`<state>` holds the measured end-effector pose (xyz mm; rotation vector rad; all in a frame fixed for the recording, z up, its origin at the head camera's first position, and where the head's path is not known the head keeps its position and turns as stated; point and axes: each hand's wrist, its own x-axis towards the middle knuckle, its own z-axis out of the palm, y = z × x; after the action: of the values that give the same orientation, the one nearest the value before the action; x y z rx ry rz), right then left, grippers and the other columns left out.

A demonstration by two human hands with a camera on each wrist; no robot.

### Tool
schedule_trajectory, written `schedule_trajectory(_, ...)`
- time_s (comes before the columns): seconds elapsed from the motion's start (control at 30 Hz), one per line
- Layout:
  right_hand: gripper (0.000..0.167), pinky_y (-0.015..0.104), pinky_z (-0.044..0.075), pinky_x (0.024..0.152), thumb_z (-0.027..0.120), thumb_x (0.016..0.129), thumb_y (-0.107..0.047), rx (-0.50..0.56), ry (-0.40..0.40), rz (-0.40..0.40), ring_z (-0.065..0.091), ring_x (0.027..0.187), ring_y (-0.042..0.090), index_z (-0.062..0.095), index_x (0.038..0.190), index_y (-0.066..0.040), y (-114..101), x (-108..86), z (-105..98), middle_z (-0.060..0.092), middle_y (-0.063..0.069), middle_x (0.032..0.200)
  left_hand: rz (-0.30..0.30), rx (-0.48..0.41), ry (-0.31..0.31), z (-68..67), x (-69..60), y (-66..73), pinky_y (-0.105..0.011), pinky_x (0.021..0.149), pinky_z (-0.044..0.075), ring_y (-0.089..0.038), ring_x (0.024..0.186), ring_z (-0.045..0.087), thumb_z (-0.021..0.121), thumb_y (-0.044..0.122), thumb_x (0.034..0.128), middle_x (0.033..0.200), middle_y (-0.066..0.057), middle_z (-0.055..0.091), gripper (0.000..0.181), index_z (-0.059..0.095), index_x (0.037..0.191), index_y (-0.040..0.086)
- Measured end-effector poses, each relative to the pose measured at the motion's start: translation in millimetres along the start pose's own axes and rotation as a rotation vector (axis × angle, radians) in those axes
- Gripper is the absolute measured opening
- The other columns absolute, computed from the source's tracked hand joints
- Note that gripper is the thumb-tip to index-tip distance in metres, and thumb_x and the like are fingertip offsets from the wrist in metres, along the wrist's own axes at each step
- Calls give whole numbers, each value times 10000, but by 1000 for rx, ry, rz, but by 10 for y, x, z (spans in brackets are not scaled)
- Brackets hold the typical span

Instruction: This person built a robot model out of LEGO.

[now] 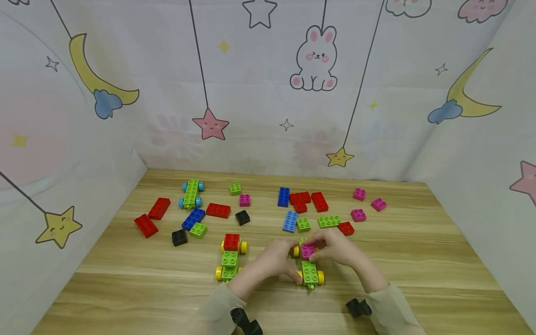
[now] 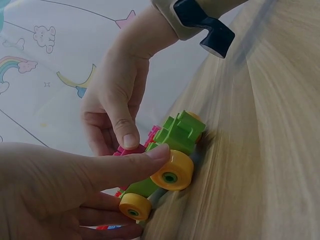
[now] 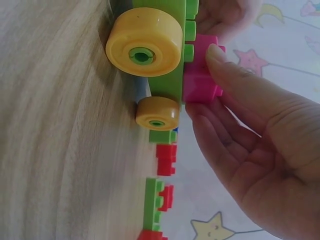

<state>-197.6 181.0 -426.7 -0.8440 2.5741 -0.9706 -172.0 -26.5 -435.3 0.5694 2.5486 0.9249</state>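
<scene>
A green toy car base with yellow wheels stands on the table. My left hand holds it along its left side, thumb at one wheel and fingers near the other. In the left wrist view, that thumb lies by the larger-looking yellow wheel. My right hand pinches a magenta brick between thumb and fingers. This brick sits against the studs on the car's far half; whether it is fully pressed down I cannot tell. Left of my hands stands another green car carrying a red brick.
A third green car, with blue wheels, stands at the back left. Loose red, blue, black, green and magenta bricks are scattered behind the hands. A printed cloth hangs beyond the table.
</scene>
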Motion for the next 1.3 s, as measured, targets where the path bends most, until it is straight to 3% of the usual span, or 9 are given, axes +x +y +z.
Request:
schedule_trajectory(0.77,310,312,578,836,794,811,-143,-20,4,-8,676,972,220,737,1089,-18,24,2,9,721,92,1070,19,21,-1,11,15,-24,-442,1077,435,-300,1321,496,929,282,638,1432,-134,531,938,487,1423,20)
schedule_trajectory(0.97,306,252,573,803,804,800,-137,-18,10,-21,685,932,189,736,1077,-26,44,0,18,725,88,1062,30,-15,92,-4,3,27,-421,966,523,-305,1202,594,876,312,715,1344,-152,599,778,549,1356,17)
schedule_trajectory(1.17,295,239,575,773,819,782,-133,-2,24,-12,695,885,167,727,1046,-38,45,2,16,729,71,1012,86,-61,209,22,3,69,-363,855,562,-256,1051,651,771,245,848,1165,-102,687,400,678,1186,52)
schedule_trajectory(1.3,293,241,577,770,824,776,-132,2,29,0,694,880,159,719,1034,-42,51,5,18,728,60,990,136,-36,251,37,5,72,-299,815,559,-216,983,666,754,199,862,1080,-70,720,300,718,1125,60)
